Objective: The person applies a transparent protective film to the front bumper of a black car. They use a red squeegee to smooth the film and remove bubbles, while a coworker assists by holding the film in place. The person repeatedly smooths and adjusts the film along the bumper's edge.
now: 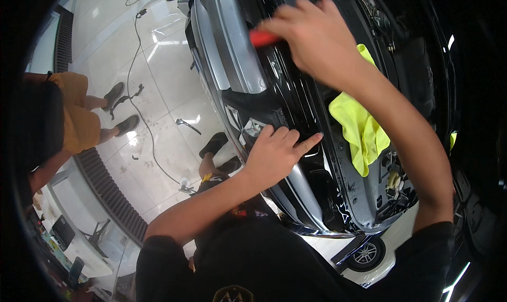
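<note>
Right hand (317,40) reaches far forward, fingers curled around a red tool (264,38) at the grille (290,98). Left hand (274,154) lies flat, fingers spread on the grille's lower edge. Yellow cloth (362,130) sits just right; floor (158,75) lies open left.

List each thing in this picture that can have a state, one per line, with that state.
Right hand: closed around a red-handled tool.
Left hand: open, fingers resting on the car's black front grille.
Yellow cloth: crumpled, lying in the open engine bay.
</note>
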`<state>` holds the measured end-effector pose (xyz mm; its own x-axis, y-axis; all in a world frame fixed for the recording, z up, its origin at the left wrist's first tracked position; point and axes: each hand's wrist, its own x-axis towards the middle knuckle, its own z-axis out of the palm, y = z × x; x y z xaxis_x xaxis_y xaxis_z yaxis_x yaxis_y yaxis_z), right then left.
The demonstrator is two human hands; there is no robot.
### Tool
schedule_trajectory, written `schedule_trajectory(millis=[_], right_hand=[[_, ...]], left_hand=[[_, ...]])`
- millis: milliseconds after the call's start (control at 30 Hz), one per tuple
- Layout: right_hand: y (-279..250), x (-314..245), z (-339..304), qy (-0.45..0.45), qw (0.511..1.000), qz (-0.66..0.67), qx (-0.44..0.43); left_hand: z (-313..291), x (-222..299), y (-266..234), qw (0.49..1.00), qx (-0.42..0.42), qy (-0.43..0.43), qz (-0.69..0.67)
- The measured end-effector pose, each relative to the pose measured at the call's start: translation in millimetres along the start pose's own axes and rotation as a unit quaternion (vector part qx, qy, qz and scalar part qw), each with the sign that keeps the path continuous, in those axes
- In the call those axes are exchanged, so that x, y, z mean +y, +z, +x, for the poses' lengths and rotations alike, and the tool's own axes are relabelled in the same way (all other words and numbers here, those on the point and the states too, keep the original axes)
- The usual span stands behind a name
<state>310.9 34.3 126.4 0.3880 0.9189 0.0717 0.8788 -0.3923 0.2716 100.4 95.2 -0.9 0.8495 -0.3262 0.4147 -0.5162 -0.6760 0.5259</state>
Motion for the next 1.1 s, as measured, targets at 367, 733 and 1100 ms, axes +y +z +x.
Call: schedule_trajectory(millis=[367, 733, 1100], right_hand=[[-54, -50, -113, -0.013, 0.978, 0.083, -0.188], [-41, -74, -135, 0.058, 0.984, 0.092, -0.139], [-4, -77, -1, 0.355, 0.921, 0.160, -0.006]], left_hand=[[-6, -2, 7, 1.000, 0.005, -0.012, 0.017], [-8, -2, 9, 1.000, -0.002, -0.012, 0.005], [-6, -3, 13, 1.000, 0.008, -0.003, -0.011]])
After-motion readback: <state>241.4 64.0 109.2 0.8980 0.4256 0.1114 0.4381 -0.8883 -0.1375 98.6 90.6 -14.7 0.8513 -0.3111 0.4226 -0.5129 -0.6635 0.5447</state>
